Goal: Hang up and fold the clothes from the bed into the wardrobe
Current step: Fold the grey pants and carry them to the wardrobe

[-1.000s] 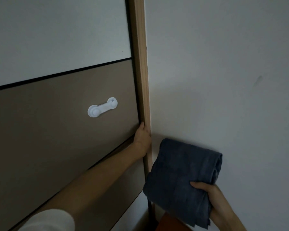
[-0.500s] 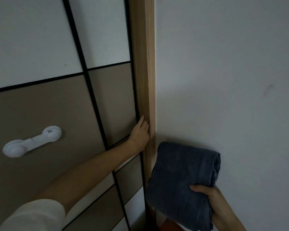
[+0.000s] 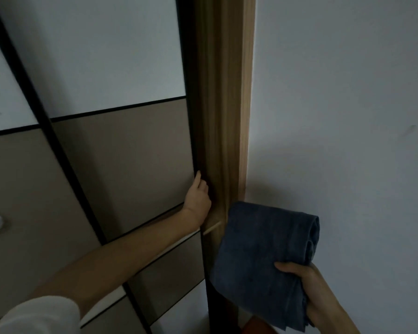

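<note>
Left hand [image 3: 198,197] grips the edge of the sliding wardrobe door [image 3: 130,160], fingers apparently hooked behind it (dim view). Right hand [image 3: 309,288] clutches the folded blue garment [image 3: 258,251], just right of the left hand, outside the wardrobe. Folding looks done; the door is barely open and shelving remains.

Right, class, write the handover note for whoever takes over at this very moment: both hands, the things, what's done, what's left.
Left grip: fingers hooked round the right edge of the beige-and-white panelled sliding wardrobe door.
Right grip: holds the folded dark blue cloth, beside the light wooden wardrobe frame.
Done: cloth folded; door open only a narrow gap.
Left: probably slide the door wide and put the cloth inside. The bed and other clothes are out of view.
</note>
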`<state>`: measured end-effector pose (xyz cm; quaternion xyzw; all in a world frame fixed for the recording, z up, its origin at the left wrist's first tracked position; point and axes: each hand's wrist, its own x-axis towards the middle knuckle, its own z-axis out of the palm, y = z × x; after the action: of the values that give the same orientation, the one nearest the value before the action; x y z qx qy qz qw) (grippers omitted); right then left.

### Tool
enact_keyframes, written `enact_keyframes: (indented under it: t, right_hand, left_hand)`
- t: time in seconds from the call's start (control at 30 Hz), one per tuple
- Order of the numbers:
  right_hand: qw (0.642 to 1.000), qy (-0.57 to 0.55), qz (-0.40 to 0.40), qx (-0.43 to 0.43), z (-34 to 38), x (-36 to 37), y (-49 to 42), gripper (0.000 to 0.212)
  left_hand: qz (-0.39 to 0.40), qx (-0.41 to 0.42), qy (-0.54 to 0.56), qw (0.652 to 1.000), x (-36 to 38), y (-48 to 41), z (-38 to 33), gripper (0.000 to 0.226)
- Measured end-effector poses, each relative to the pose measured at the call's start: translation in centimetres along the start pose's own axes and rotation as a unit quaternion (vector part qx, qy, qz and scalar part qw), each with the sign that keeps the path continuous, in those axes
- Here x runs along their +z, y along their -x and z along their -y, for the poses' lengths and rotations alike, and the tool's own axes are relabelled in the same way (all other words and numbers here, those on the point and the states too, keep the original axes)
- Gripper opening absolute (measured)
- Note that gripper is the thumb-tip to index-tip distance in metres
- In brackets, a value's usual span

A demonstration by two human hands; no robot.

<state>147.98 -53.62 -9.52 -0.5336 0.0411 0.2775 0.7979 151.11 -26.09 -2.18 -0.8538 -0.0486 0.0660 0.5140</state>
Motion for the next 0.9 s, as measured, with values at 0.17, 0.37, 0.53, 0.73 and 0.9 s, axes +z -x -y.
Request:
enact_keyframes:
  t: [0.17, 0.37, 0.53, 0.73, 0.9]
  right_hand:
    - [1.0, 0.02, 0.01, 0.015, -1.2, 3.1, -0.7, 0.067]
    - [0.996, 0.037, 0.073, 0.037, -3.1, 7.1, -0.5, 0.058]
    - [0.986, 0.048, 0.131, 0.091, -5.8, 9.9, 0.9, 0.042]
    - [0.971, 0.076, 0.189, 0.123, -8.8, 13.7, 0.7, 0.061]
    - [0.961, 0.094, 0.228, 0.124, -10.6, 19.5, 0.1, 0.075]
  left_hand:
    - [0.015, -0.01, 0.021, 1.0, 4.1, 5.3, 1.2, 0.046]
    - [0.073, -0.046, 0.021, 0.996, 7.8, 12.7, 2.1, 0.041]
    - [0.142, -0.08, 0.027, 0.986, 10.1, 16.2, 4.3, 0.041]
    - [0.191, -0.064, -0.043, 0.979, 15.2, 21.8, 5.1, 0.057]
    - [0.217, -0.048, -0.025, 0.975, 15.8, 25.6, 6.2, 0.047]
